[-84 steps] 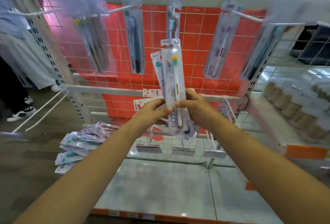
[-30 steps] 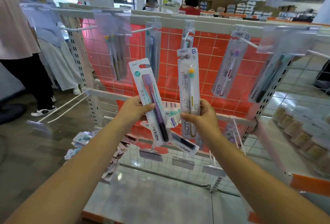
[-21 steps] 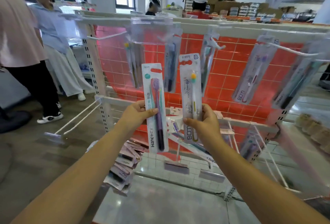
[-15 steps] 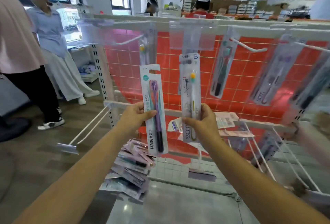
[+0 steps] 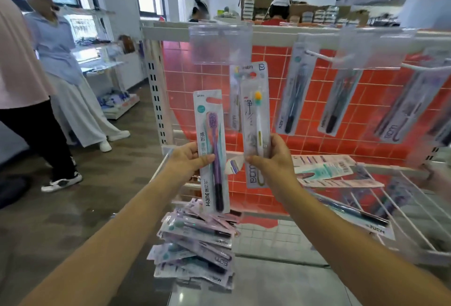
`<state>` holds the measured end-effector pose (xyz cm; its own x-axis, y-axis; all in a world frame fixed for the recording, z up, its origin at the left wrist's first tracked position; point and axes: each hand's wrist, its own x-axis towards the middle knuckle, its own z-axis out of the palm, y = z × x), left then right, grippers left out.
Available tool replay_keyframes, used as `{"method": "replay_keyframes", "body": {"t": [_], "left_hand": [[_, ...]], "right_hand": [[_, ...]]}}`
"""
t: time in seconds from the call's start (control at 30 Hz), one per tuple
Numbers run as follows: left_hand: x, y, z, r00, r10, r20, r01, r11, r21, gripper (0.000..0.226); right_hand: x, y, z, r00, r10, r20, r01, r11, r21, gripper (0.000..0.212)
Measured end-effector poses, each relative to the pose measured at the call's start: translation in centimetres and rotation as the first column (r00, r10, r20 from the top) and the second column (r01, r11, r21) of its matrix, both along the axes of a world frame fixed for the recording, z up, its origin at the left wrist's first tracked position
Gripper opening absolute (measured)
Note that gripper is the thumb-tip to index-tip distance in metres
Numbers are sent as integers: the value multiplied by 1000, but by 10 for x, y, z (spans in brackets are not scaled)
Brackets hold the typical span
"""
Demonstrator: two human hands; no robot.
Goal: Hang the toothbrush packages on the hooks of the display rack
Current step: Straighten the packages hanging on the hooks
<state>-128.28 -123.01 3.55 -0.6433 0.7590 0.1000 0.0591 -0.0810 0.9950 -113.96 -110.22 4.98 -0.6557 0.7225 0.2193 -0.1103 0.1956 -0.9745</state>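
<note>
Purple toothbrush pack (image 5: pixel 212 152): upright, pinched by left hand (image 5: pixel 186 159). Yellow-tipped pack (image 5: pixel 255 122): upright, gripped by right hand (image 5: pixel 271 159), nearer upper hook (image 5: pixel 324 56).

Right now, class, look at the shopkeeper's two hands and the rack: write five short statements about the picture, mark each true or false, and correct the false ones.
1. The left hand holds a package with a purple toothbrush. True.
2. The right hand is empty. False: it holds a white toothbrush package.
3. The rack's back panel is red. True.
4. Both held packages hang on hooks. False: neither does yet.
5. A pile of packages lies below the left hand. True.
</note>
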Motion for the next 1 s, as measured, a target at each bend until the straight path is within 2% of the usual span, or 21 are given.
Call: {"method": "replay_keyframes", "body": {"t": [0.17,0.27,0.4,0.57,0.73,0.83,1.0], "left_hand": [[-18,-15,2,1000,-23,15,23,999,32,18],[-26,-20,0,1000,-22,18,21,999,35,21],[-32,-22,-3,999,-37,11,36,998,43,20],[-32,-21,-6,999,-44,28,43,998,51,18],[-35,-22,-10,996,-57,73,55,998,33,15],[-38,-24,-12,994,-75,75,75,997,2,14],[-42,-27,-12,993,-73,96,75,997,-19,16]], "right_hand": [[-17,-20,10,998,5,-60,-2,999,44,38],[-24,-29,13,999,44,-32,-40,994,103,37],[-32,-39,10,996,87,9,-88,993,83,35],[-47,-36,6,998,9,59,-17,990,143,25],[-76,-14,13,981,-113,158,74,970,233,30],[-92,3,26,968,-97,233,53,980,191,31],[-110,33,47,915,-130,382,68,983,172,48]]}}
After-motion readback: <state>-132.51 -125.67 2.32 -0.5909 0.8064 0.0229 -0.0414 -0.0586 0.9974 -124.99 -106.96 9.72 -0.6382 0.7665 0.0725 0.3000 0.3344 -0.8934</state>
